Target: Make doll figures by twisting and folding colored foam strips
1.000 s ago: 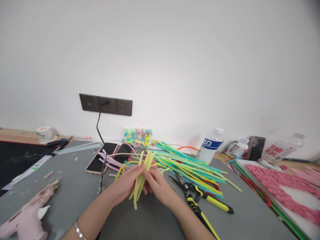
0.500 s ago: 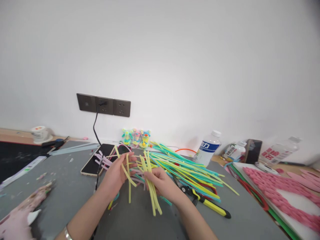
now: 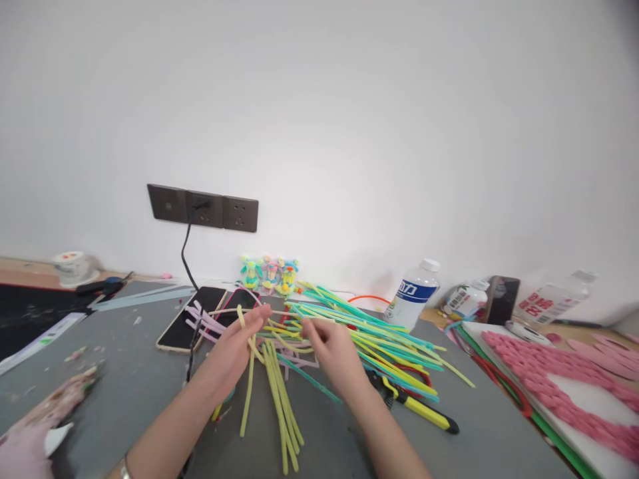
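Observation:
My left hand (image 3: 232, 352) is closed round pale yellow pipe cleaners, one of which (image 3: 247, 406) hangs down below the fingers while another end pokes up above them. Between my hands, a loose bundle of yellow pipe cleaners (image 3: 282, 406) lies on the grey tabletop, pointing towards me. My right hand (image 3: 332, 352) is curled at the near left side of a heap of green, yellow and teal pipe cleaners (image 3: 379, 332). Its fingertips are partly hidden, so what they pinch, if anything, does not show. Lilac pipe cleaners (image 3: 207, 320) lie behind my left hand.
Yellow-handled pliers (image 3: 424, 409) lie right of my right hand. Two phones (image 3: 187, 319) and a black cable (image 3: 186, 256) are at the left. Three small pipe-cleaner figures (image 3: 269, 275) stand by the wall. A bottle (image 3: 412, 296) and a pink braided piece (image 3: 544, 379) are at the right.
My right hand has let go of the yellow bundle, which now lies lower between my hands, and has moved up towards the heap. My left hand's fingers have come closer together.

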A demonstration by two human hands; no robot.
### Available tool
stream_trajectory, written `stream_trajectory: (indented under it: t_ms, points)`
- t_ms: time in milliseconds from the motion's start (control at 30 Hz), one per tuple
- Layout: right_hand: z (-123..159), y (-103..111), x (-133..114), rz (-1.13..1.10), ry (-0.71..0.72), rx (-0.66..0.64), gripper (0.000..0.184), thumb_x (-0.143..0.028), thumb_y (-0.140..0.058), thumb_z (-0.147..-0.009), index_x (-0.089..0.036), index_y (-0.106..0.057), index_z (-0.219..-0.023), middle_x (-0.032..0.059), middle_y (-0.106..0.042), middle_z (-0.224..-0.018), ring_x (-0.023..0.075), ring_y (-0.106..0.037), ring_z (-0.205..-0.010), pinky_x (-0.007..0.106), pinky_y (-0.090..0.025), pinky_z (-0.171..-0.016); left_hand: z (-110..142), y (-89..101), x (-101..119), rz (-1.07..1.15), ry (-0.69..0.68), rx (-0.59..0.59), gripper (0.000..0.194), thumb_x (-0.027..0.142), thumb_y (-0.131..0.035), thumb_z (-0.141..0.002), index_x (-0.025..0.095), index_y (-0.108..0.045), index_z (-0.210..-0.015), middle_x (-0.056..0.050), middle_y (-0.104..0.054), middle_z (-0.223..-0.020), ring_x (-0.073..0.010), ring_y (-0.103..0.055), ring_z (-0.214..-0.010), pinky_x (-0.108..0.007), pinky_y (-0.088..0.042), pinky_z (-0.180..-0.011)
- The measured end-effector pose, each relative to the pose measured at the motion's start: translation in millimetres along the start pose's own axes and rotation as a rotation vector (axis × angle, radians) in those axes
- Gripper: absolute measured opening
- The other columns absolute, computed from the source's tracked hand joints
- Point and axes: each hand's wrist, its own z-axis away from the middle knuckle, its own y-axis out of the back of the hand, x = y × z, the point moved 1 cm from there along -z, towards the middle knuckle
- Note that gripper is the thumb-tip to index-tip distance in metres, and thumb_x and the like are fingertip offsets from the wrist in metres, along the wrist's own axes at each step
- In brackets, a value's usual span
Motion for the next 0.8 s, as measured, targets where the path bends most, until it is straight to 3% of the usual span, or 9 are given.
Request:
stream_trajectory:
  t_ms: [67,167,267,367,433,533,700,800]
  points:
    - [-6,15,11,0.054,-0.014,0.142,0.039,-0.043,-0.043,-0.094,-0.018,-0.065,-0.073,-0.0004,-0.051,-0.054,0.0154,-0.046,-0.051,0.027,-0.030,-0.052,1,-1.1,2,0.018,0.013,-0.022,0.030,0.031,-0.072,-0.080,0.022,-0.073,-0.109,-0.010,-0.060,-0.138,-0.0259,-0.041,-0.139,-0.037,-0.030,-0.112]
    - [-12,36,31,0.154,-0.090,0.263,0.030,-0.036,-0.042,-0.092,-0.018,-0.066,-0.087,0.0047,-0.066,-0.075,0.0182,-0.057,-0.062,0.029,-0.041,-0.062,3,-4.3,4,0.072,0.015,-0.029,0.035,0.030,-0.073,-0.079,0.024,-0.070,-0.114,-0.009,-0.060,-0.138,-0.0253,-0.043,-0.137,-0.037,-0.033,-0.110]
    - [-14,45,53,0.197,-0.134,0.234,0.021,-0.028,-0.048,-0.085,-0.018,-0.066,-0.091,0.0068,-0.070,-0.085,0.0193,-0.061,-0.065,0.031,-0.044,-0.065,4,-5.3,4,0.107,-0.011,0.006,0.036,0.029,-0.075,-0.077,0.023,-0.069,-0.112,-0.009,-0.065,-0.130,-0.0264,-0.055,-0.126,-0.035,-0.043,-0.097]
    - [-15,41,70,0.222,-0.147,0.147,0.012,-0.019,-0.061,-0.072,-0.019,-0.068,-0.081,0.0052,-0.072,-0.080,0.0213,-0.064,-0.070,0.031,-0.045,-0.067,3,-3.4,3,0.123,-0.039,0.032,0.036,0.029,-0.078,-0.074,0.021,-0.069,-0.108,-0.009,-0.072,-0.113,-0.0256,-0.065,-0.108,-0.032,-0.048,-0.084]
    - [-14,36,77,0.241,-0.156,0.118,0.015,-0.015,-0.064,-0.066,-0.020,-0.069,-0.079,0.0035,-0.071,-0.076,0.0225,-0.065,-0.072,0.031,-0.045,-0.068,2,-1.9,4,0.112,-0.076,0.050,0.034,0.028,-0.079,-0.072,0.019,-0.070,-0.104,-0.007,-0.075,-0.097,-0.0235,-0.067,-0.097,-0.031,-0.049,-0.079]
    - [-15,33,80,0.257,-0.174,0.124,0.016,-0.015,-0.061,-0.069,-0.020,-0.071,-0.080,0.0033,-0.071,-0.072,0.0236,-0.066,-0.070,0.032,-0.045,-0.067,3,-1.8,7,0.093,-0.123,0.046,0.033,0.029,-0.078,-0.072,0.017,-0.072,-0.102,-0.006,-0.073,-0.085,-0.0205,-0.067,-0.084,-0.029,-0.050,-0.072]
    - [-18,42,76,0.253,-0.151,0.206,0.018,-0.025,-0.056,-0.081,-0.019,-0.072,-0.084,0.0089,-0.074,-0.086,0.0258,-0.067,-0.079,0.036,-0.047,-0.076,5,-2.7,10,0.061,-0.105,0.073,0.039,0.030,-0.076,-0.073,0.019,-0.071,-0.110,-0.008,-0.072,-0.101,-0.0189,-0.065,-0.079,-0.026,-0.047,-0.059]
    - [-19,47,70,0.261,-0.104,0.253,0.022,-0.026,-0.055,-0.081,-0.019,-0.072,-0.094,0.0112,-0.072,-0.097,0.0272,-0.064,-0.086,0.040,-0.046,-0.083,3,-0.9,7,-0.004,-0.105,0.097,0.042,0.032,-0.077,-0.072,0.020,-0.071,-0.112,-0.009,-0.071,-0.112,-0.0204,-0.066,-0.087,-0.025,-0.046,-0.062]
